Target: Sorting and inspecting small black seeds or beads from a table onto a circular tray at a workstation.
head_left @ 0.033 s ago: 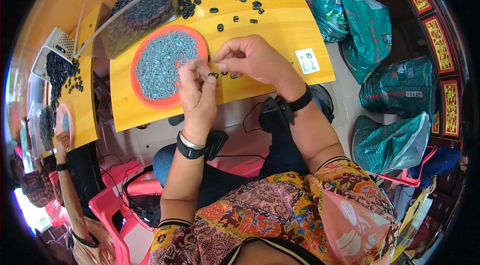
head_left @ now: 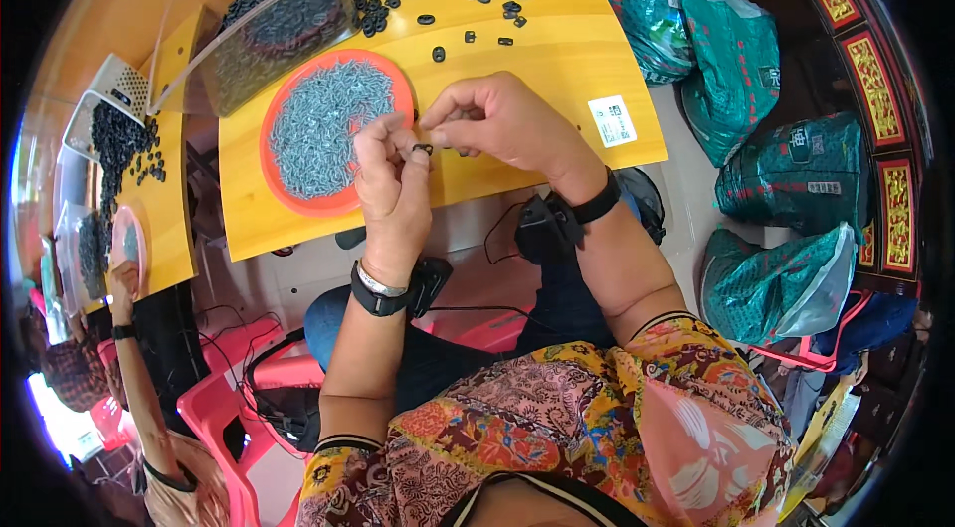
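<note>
At far left, a co-worker's hand [head_left: 123, 283] is at a pink dish [head_left: 139, 229] on another counter [head_left: 169, 244]. Next, on the yellow counter [head_left: 557, 50], a clear bin [head_left: 224, 80] is heaped with small black parts [head_left: 298, 15], and a red plate [head_left: 268, 174] is well filled with what look like grey screws [head_left: 318, 129]. Right of the plate, the wearer's left hand [head_left: 391, 164] has thumb and fingers clamped on one black part [head_left: 423, 149], held above the counter near its front edge. The right hand [head_left: 497, 124] meets it, its fingertips drawn close at or just beside the part; whether they grip anything cannot be told. Work seems mid-run: one part in hand, plenty of parts and screws loose, and no telling which are done. Farther right are a white label [head_left: 612, 121] and green bags [head_left: 736, 60]
</note>
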A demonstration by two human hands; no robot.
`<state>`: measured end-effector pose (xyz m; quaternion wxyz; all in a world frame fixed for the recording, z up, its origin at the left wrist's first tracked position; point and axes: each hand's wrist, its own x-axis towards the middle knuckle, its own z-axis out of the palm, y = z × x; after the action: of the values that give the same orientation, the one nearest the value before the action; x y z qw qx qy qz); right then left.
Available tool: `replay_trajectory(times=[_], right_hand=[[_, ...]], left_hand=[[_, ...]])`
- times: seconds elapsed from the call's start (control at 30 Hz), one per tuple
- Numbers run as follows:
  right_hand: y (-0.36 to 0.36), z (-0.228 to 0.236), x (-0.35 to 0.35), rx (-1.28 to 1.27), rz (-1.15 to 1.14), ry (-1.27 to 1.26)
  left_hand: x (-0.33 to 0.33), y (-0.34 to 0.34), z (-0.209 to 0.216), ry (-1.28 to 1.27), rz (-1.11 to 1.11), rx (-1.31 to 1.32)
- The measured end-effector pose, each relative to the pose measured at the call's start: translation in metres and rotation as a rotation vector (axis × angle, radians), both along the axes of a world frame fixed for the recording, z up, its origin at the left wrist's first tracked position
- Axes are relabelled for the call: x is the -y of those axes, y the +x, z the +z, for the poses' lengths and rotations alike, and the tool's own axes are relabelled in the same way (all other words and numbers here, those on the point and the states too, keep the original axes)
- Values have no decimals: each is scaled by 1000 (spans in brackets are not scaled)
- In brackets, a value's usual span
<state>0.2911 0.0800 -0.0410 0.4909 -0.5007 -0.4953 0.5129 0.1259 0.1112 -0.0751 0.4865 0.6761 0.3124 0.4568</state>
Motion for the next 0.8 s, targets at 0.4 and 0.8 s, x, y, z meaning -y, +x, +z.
replay_trajectory(times=[0.4, 0.8], right_hand=[[-13, -6, -3, 106, 6, 50], [-15, 1, 0, -107, 30, 2]], left_hand=[[-4, -1, 2, 35, 66, -11], [-9, -14, 17, 49, -24, -253]])
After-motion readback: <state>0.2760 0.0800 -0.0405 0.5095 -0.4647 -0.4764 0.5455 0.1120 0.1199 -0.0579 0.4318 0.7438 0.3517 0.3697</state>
